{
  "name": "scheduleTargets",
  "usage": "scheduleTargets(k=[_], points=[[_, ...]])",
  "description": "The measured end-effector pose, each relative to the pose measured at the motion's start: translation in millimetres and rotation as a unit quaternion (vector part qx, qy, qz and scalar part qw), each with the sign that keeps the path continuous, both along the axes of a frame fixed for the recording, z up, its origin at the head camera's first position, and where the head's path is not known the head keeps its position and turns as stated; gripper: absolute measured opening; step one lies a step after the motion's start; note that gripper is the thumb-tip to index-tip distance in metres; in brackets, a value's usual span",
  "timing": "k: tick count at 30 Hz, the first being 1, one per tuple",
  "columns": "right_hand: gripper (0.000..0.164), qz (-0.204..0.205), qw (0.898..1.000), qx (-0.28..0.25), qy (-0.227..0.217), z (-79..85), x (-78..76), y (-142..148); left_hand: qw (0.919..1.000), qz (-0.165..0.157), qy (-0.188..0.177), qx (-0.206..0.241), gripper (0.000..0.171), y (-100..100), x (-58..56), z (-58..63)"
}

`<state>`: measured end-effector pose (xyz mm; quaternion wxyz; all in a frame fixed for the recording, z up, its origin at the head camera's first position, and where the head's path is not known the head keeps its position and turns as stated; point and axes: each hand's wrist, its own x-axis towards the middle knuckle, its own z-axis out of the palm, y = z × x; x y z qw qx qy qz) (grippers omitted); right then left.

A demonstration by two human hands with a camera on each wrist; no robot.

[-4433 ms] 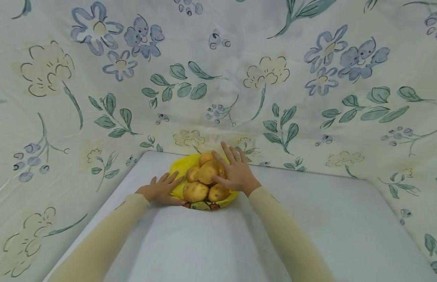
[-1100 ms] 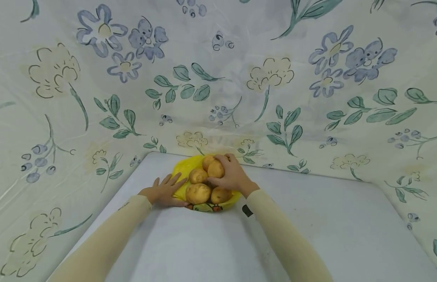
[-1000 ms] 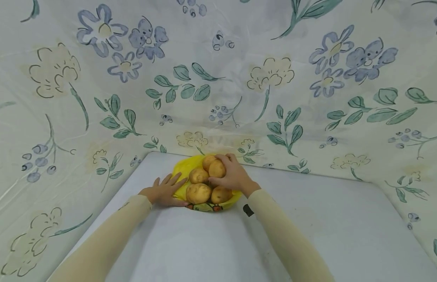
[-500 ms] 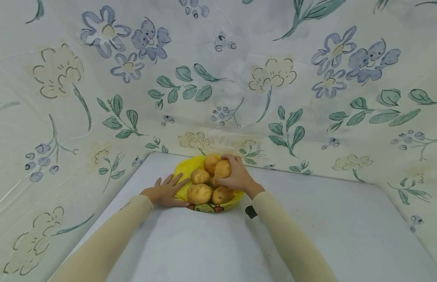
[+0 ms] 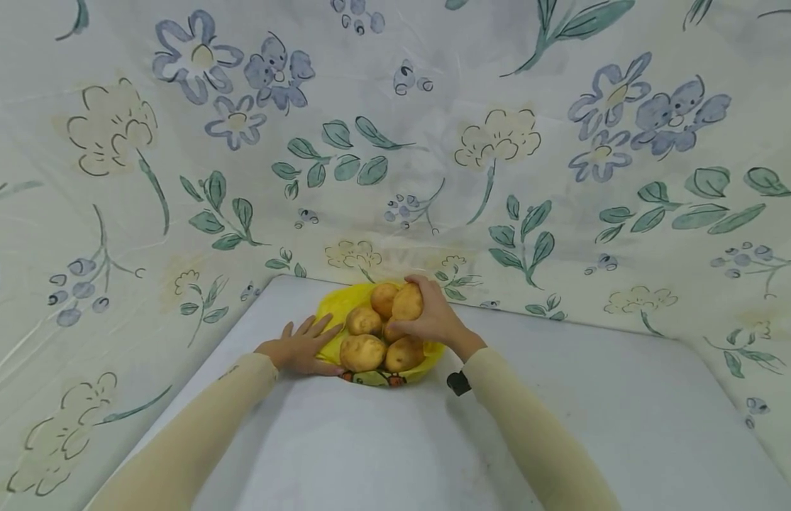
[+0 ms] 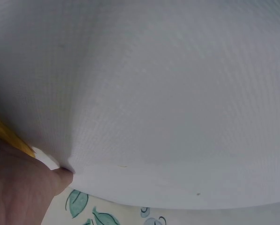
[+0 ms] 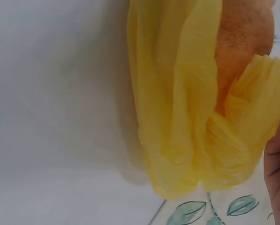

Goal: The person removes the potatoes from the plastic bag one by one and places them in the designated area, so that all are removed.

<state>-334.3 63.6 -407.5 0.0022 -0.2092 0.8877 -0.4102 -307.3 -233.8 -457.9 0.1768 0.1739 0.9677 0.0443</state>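
Several potatoes (image 5: 363, 353) are piled in a yellow plastic bag (image 5: 331, 304), its mouth spread around them. With fingers and thumb, my right hand (image 5: 441, 321) grips a potato (image 5: 408, 303) at the upper right of the pile. My left hand (image 5: 299, 348) rests with spread fingers on the bag's left side. In the right wrist view the crumpled bag (image 7: 172, 117) covers part of a potato (image 7: 245, 33), and only an edge of the hand shows. The left wrist view catches the hand's side (image 6: 18, 187) and a sliver of yellow.
The pile stands on a white table (image 5: 344, 454), near its back edge. Behind and at both sides hangs a flower-patterned sheet (image 5: 421, 177). A small black object (image 5: 458, 384) sits at the right sleeve's cuff.
Earlier, my right hand was spread over the pile; its fingers then curled round a potato, which has since shifted slightly right and up. My left hand has stayed on the bag.
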Motion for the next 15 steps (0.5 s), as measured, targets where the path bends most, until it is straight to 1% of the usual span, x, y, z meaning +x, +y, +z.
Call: scheduleTargets(k=[7, 12, 15], points=[[0.088, 0.014, 1.000, -0.013, 0.006, 6.7, -1.2, 6, 1.0000, -0.002, 0.004, -0.001, 0.106, 0, -1.6, 1.0], [0.087, -0.001, 1.000, -0.017, -0.011, 11.2, -2.3, 13, 1.0000, -0.002, 0.003, 0.001, 0.107, 1, -0.7, 1.2], [0.087, -0.002, 1.000, -0.019, -0.006, 13.4, -4.5, 19, 1.0000, -0.001, 0.001, 0.001, 0.107, 3, 0.0, 1.3]])
